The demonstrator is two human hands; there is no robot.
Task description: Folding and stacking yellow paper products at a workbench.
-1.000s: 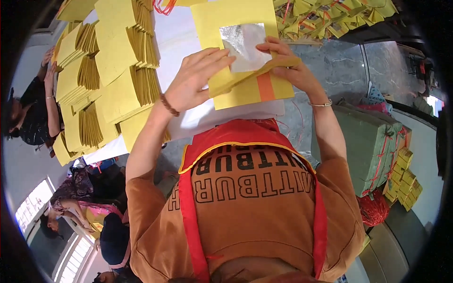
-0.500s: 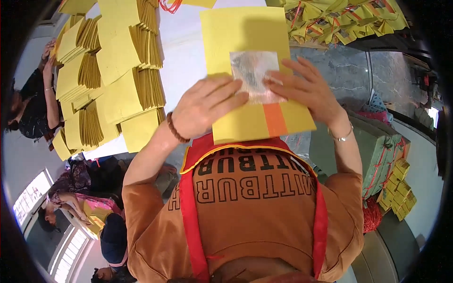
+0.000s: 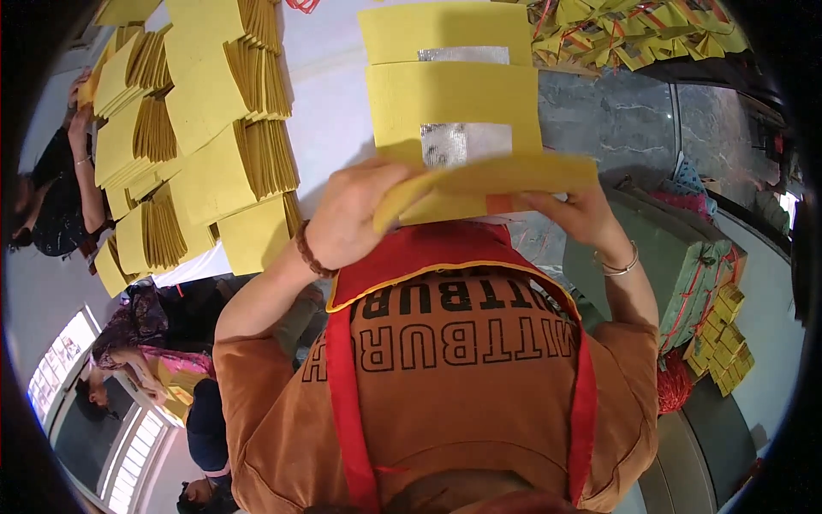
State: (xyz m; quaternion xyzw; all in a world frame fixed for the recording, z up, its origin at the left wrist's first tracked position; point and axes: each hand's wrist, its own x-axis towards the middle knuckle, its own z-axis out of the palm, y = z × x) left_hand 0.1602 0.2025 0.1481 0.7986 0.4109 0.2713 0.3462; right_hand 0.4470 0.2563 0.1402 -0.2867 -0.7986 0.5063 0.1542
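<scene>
Between my hands a yellow paper sheet [image 3: 522, 174] bows upward near my apron, smeared by motion. My left hand [image 3: 353, 210] is closed on its left end, the fingertips partly behind the paper. At the right end, my right hand [image 3: 585, 214] pinches it, thumb on the near side. Just beyond lies a flat yellow sheet [image 3: 454, 92] bearing a silver foil square [image 3: 488, 141]. Farther off, another yellow sheet [image 3: 445, 30] shows a strip of foil. An orange band [image 3: 499, 204] is visible below the bowed paper.
Stacks of folded yellow paper [image 3: 201, 86] cover the left of the white table [image 3: 325, 94]. Yellow paper pieces with red strips [image 3: 634, 34] are heaped far right. A green bundle [image 3: 651, 257] stands right of me. Other people, including one in black [image 3: 64, 197], are at left.
My hands have left the foil square and moved apart toward me, bending up a yellow sheet that they now hold. Two staggered sheets with foil now show beyond it.
</scene>
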